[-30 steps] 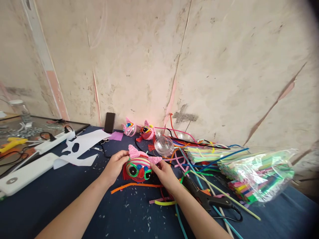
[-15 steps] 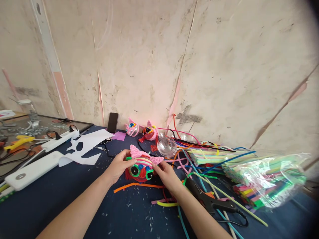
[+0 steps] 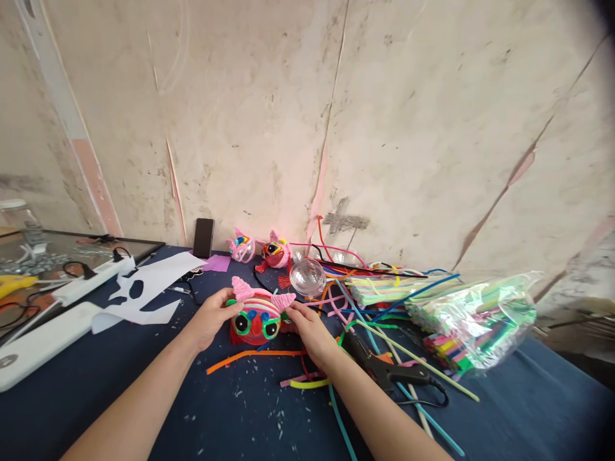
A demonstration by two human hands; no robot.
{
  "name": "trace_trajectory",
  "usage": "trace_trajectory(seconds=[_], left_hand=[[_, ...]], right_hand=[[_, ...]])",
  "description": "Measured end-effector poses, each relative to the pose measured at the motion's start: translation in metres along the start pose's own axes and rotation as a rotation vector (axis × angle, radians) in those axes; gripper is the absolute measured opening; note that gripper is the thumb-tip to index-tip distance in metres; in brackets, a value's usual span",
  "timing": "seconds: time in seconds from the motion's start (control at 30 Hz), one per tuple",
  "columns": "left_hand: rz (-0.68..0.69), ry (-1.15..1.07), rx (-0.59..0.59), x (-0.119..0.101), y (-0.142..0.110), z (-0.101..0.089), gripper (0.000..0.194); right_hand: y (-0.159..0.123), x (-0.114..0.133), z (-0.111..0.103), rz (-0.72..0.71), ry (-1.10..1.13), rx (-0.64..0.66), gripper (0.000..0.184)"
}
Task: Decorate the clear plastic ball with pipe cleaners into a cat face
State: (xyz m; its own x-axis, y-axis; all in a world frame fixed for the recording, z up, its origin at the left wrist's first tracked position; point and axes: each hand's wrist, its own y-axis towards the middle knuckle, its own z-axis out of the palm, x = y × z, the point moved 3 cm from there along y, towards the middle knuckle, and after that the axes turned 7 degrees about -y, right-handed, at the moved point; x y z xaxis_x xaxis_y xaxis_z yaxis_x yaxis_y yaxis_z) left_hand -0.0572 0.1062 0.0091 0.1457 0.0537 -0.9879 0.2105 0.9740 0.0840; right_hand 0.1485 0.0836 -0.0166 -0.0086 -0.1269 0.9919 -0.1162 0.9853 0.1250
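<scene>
Between my hands is a round animal-head ornament (image 3: 259,315) made of coloured pipe cleaners, with pink ears, green-ringed black eyes and a red nose. My left hand (image 3: 214,318) grips its left side, thumb near the green edge. On the opposite side, below the pink ear, my right hand (image 3: 307,326) closes on it; some of those fingers are hidden behind. An orange pipe cleaner (image 3: 254,356) lies on the dark blue cloth just in front. Two similar pink ornaments, a smaller one (image 3: 241,247) and a redder one (image 3: 276,251), sit behind, beside a clear plastic half-sphere (image 3: 307,278).
A black glue gun (image 3: 384,366) lies right of my right forearm among loose pipe cleaners. Bagged pipe cleaners (image 3: 485,320) are farther right. Cut white paper (image 3: 161,282), a phone (image 3: 203,237), a power strip (image 3: 96,275) and a white oblong device (image 3: 48,342) occupy the left. A stained wall (image 3: 250,128) stands behind.
The camera view has turned slightly right, so the things on the table appear farther left. Both hands still hold the ornament, whose ears and face now tilt a little differently.
</scene>
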Motion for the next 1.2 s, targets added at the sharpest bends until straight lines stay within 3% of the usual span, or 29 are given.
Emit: trace_trajectory(seconds=[0.53,0.8,1.0,1.2], left_hand=[[0.015,0.017,0.032,0.0,-0.003,0.004,0.037],[0.035,-0.017,-0.02,0.0,-0.004,0.007,0.036],[0.033,0.014,0.053,-0.006,-0.009,0.014,0.034],[0.031,0.009,0.022,-0.007,-0.01,0.012,0.033]], right_hand=[[0.0,0.002,0.005,-0.042,-0.05,-0.007,0.026],[0.0,0.002,0.003,-0.024,-0.077,-0.068,0.027],[-0.004,0.008,0.005,-0.039,-0.055,-0.042,0.029],[-0.003,0.005,0.012,-0.045,-0.085,-0.028,0.036]])
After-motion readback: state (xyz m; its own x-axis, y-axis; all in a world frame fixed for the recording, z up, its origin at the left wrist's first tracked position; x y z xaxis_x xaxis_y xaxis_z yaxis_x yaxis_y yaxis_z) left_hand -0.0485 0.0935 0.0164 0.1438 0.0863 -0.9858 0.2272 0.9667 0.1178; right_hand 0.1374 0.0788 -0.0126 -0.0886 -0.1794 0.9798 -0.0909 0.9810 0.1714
